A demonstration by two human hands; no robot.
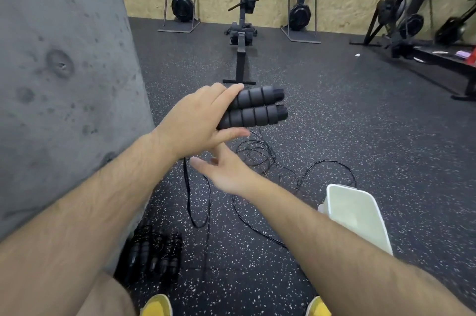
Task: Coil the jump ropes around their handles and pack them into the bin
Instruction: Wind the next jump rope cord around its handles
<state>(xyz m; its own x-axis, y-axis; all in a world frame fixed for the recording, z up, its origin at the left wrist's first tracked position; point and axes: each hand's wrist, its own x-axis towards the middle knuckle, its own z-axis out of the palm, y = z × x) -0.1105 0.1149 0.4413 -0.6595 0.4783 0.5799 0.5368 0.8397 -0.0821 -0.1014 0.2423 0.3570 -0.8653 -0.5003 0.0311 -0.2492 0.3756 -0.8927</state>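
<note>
- While my left grip (195,119) clenches the two foam handles (255,109) side by side, I see their rope (188,194) hang down onto the floor (347,122)
- My right grip (226,171) sits just below, released, fingers straight
- White bin (358,215) stands on the floor, right
- Coiled ropes (154,251) lie beside the concrete wall (64,83)

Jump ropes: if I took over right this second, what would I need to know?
Left hand: grip round two foam handles, side by side.
Right hand: open just below, holding nothing.
This rope's cord hangs uncoiled to the floor; more loose rope lies beyond.
Done: coiled ropes piled on the floor by the concrete pillar, not binned.
Left: coil this rope and the loose one, then pack all into the white bin, which looks empty.
</note>
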